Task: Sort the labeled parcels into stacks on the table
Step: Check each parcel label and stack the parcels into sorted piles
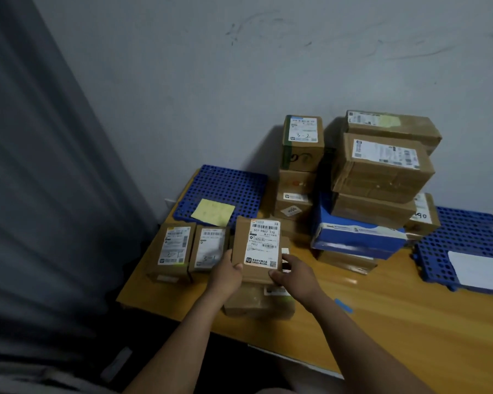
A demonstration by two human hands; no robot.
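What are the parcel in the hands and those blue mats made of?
The held parcel looks like brown cardboard, matte, with creased edges and a white paper label. The blue mat looks like moulded plastic, judging by its even grid of holes.

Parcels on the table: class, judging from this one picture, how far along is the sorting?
Partly done. Two tall stacks already stand by the wall, and two small boxes sit side by side at the table's left edge. In hand: both hands, left and right, hold a labelled parcel up. Left: at least the box lying beneath it.
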